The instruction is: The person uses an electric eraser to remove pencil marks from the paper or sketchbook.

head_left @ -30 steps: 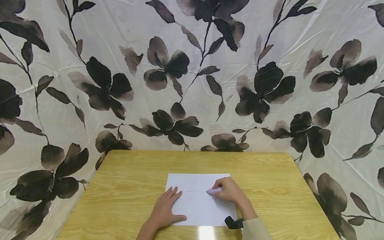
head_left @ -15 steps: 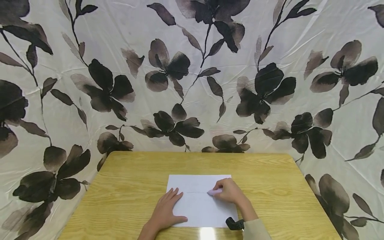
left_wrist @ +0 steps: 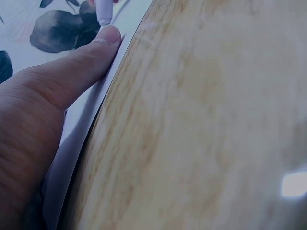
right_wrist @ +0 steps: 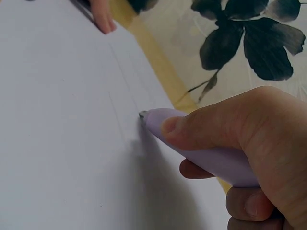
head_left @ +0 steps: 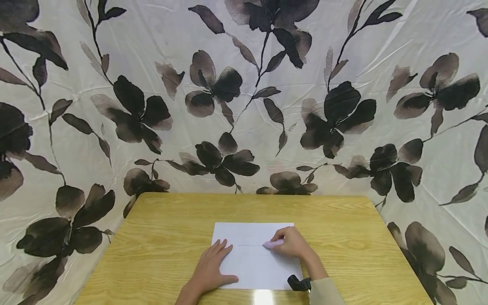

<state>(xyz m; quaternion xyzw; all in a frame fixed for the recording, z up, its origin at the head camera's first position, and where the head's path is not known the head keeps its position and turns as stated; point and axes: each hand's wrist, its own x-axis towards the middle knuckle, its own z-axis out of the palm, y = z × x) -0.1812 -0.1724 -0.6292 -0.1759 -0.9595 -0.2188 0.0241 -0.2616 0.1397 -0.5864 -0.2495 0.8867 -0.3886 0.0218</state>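
Note:
A white sheet of paper lies on the wooden table, with thin, faint lines running across it. My left hand rests flat on its left side, fingers spread and thumb along the near edge; the left wrist view shows that thumb up close. On the right half of the sheet, my right hand grips a lavender craft knife, thumb on top and fingers curled beneath. Its small metal tip sits on the paper at the end of one line. The back of the knife is hidden in the palm.
The yellow wood-grain table extends around the sheet on all sides. Behind it hangs a pale cloth printed with dark flowers. A black camera mount on the right wrist overlaps the paper's near right corner.
The head view has shifted very slightly. Both hands and the knife keep nearly the same place on the paper.

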